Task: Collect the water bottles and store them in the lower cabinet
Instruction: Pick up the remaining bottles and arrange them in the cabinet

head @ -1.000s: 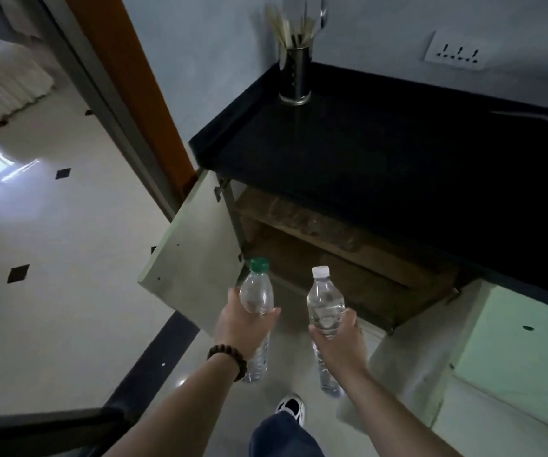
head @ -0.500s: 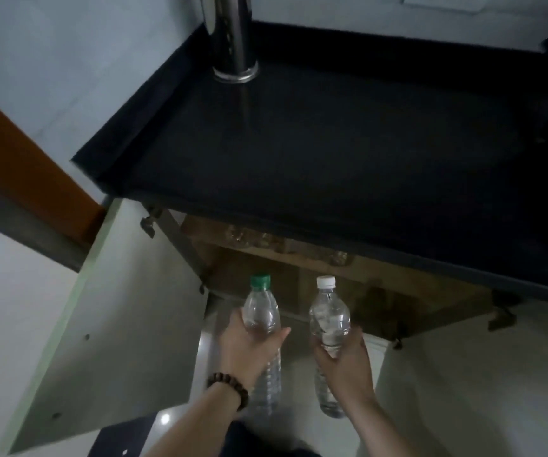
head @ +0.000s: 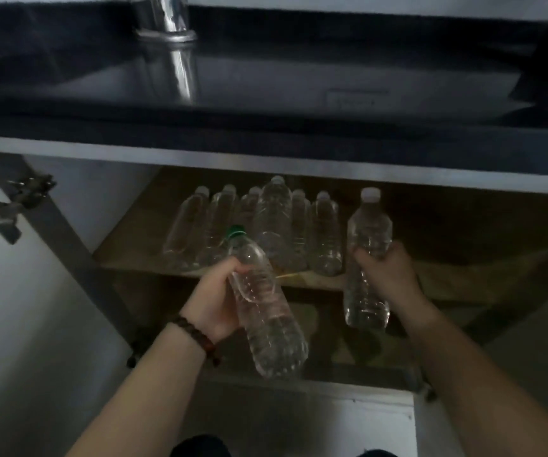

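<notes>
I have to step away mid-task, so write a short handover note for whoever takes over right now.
Left hand: holding the green-capped bottle, tilted, in front of the open cabinet.
Right hand: holding the white-capped bottle, upright, at the shelf's front edge.
Done: a row of bottles already stands on the wooden shelf.
Left: set both held bottles on the shelf, probably beside the row.

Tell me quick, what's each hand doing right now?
Left hand: closed around the green-capped water bottle, tilted.
Right hand: closed around the white-capped water bottle, upright.
</notes>
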`<state>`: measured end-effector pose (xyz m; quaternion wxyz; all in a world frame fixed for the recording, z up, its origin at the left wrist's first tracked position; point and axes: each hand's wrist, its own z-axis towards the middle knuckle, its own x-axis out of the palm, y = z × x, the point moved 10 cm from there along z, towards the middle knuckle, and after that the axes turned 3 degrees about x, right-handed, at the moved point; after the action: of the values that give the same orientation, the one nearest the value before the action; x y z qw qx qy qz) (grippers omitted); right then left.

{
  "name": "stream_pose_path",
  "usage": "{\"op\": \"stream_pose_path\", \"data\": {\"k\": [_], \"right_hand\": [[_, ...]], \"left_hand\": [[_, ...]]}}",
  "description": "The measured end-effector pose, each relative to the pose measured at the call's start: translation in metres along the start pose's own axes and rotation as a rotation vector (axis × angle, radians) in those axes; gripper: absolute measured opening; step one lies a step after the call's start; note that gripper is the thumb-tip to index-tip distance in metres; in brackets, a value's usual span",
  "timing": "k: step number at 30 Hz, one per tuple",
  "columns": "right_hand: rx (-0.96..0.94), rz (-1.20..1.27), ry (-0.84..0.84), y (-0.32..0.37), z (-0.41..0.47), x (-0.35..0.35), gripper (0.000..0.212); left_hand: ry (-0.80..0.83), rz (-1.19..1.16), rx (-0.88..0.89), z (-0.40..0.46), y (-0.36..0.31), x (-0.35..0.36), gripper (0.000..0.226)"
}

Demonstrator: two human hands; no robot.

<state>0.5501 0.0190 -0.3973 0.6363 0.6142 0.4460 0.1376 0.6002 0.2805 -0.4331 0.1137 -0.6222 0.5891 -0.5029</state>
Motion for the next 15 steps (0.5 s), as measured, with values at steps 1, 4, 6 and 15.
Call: {"op": "stream_pose_path", "data": {"k": [1, 4, 6, 15], "right_hand": [[0.014, -0.008, 0.014, 0.0, 0.01, 0.003, 0.028], [0.109, -0.022, 0.06, -0.006, 0.033, 0.012, 0.025], [0.155, -0.033, 0.071, -0.009, 0.045, 0.016, 0.035], [0.195, -0.05, 0.085, -0.006, 0.076, 0.025, 0.053]], "left_hand": [[0.028, -0.009, 0.015, 0.001, -0.004, -0.001, 0.04], [0.03, 0.039, 0.068, -0.002, -0.025, -0.007, 0.034], [-0.084, 0.094, 0.084, -0.004, -0.042, -0.018, 0.039], [-0.209, 0.296, 0.144, 0.043, -0.113, -0.024, 0.06]]}}
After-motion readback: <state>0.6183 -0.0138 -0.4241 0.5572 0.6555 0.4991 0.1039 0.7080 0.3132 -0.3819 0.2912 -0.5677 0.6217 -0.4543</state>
